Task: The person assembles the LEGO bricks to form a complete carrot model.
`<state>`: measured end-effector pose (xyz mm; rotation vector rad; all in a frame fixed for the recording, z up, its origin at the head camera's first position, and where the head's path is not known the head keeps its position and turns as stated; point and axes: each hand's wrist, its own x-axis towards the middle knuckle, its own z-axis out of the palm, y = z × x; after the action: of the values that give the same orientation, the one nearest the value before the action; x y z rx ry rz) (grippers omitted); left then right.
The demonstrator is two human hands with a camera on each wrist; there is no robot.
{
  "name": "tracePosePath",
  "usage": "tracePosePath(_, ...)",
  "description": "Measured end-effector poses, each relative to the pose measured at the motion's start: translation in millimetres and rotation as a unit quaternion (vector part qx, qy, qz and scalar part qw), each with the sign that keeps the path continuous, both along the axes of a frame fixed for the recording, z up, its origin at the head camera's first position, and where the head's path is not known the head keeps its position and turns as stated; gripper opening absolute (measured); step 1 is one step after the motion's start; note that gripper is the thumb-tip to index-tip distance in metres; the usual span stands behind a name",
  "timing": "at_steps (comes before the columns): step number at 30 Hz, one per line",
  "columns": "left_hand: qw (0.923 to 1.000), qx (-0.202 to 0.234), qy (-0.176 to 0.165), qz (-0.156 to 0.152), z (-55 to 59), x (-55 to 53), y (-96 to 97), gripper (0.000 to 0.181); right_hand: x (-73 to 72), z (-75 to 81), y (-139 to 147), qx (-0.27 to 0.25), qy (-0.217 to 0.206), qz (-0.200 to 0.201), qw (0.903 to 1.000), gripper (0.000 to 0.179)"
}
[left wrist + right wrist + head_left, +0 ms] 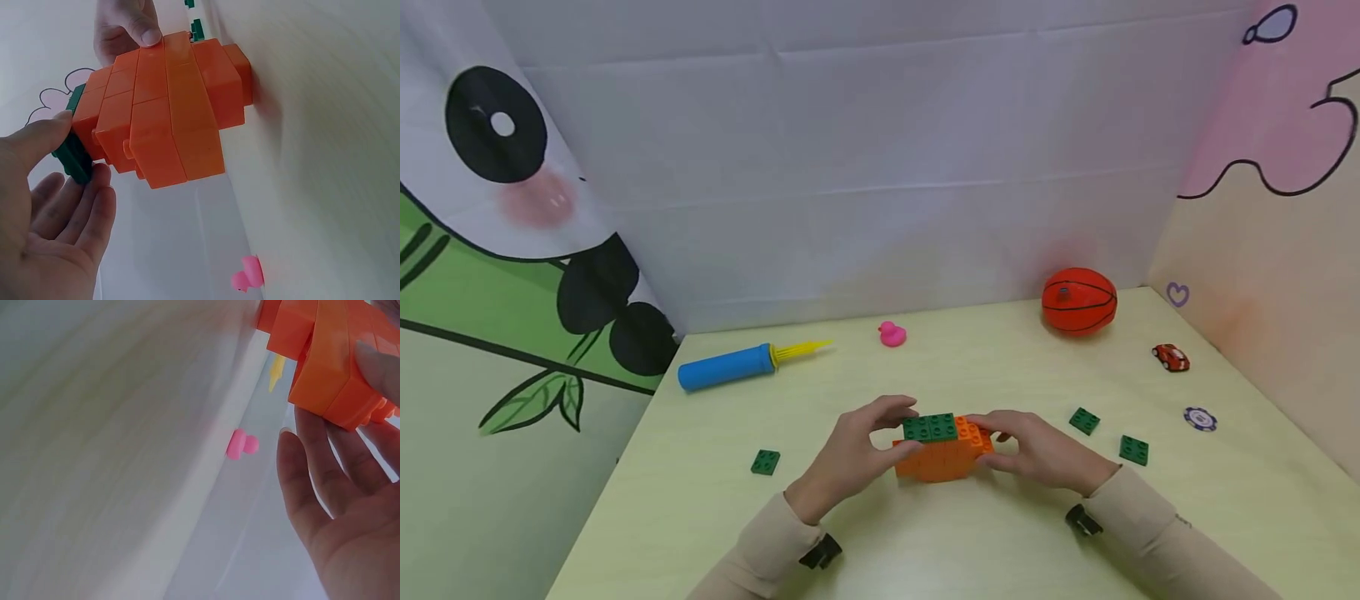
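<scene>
A stepped build of orange toy bricks (934, 463) stands on the table between both hands. Green bricks (930, 427) cover the left part of its top; studs show on the orange part at right. My left hand (856, 443) pinches the green bricks, thumb on the near side and fingertips on the far side, as the left wrist view shows. At the build's right end, my right hand (1037, 447) grips the orange bricks (340, 369), the thumb on one face and fingers against another. Its index finger is partly hidden in the head view.
Loose green bricks lie left (765, 462) and right. A blue pump (726, 368) with a yellow nozzle, a pink duck (892, 335) and a red ball (1078, 302) sit farther back. A toy car (1171, 358) and a round chip (1200, 419) lie on the right.
</scene>
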<state>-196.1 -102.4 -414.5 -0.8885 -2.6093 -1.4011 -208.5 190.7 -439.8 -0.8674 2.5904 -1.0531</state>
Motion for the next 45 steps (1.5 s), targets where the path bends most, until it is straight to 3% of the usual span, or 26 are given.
tracePosePath(6, 0.9998, 0.004, 0.018, -0.011, 0.5, -1.3, -1.6, 0.048, 3.9, 5.1, 9.6, -0.006, 0.002, -0.012, 0.9999, 0.064)
tracePosePath(11, 0.9996, 0.008, 0.023, -0.015, -1.3, -1.2, -2.4, 0.048, 16.1, 11.6, 48.4, 0.009, 0.025, -0.067, 0.9974, 0.064)
tracePosePath(17, 0.9997, 0.009, 0.02, -0.013, -3.4, -1.1, -4.6, 0.048, 26.6, 3.1, 111.1, 0.112, 0.054, -0.162, 0.9789, 0.066)
tracePosePath(20, 0.9997, 0.004, 0.021, -0.01, -2.8, -1.2, -5.7, 0.048, 24.5, -4.7, 130.9, 0.157, 0.046, -0.181, 0.9698, 0.071)
tracePosePath(24, 0.9999, -0.001, 0.014, -0.006, -1.8, -0.9, -5.4, 0.047, 19.9, -7.9, 139.2, 0.186, 0.007, -0.187, 0.9645, 0.071)
tracePosePath(28, 0.9999, -0.001, 0.012, -0.006, -2.1, -1.1, -4.5, 0.047, 17.3, -6.3, 136.8, 0.178, 0.006, -0.18, 0.9675, 0.063)
tracePosePath(35, 0.9998, 0.0, 0.017, -0.011, -4.1, -1.3, -1.8, 0.047, 16.1, 13.9, 95.4, 0.103, 0.098, -0.138, 0.9802, 0.054)
tracePosePath(41, 0.9999, 0.004, 0.003, -0.01, -3.3, -0.5, -0.5, 0.048, 9.7, 33.6, 41.4, -0.006, 0.166, -0.058, 0.9844, 0.053)
tracePosePath(45, 1.0, 0.005, 0.003, -0.007, -2.6, 0.2, -0.4, 0.048, 6.2, 37.3, 11.1, -0.059, 0.179, -0.003, 0.9822, 0.056)
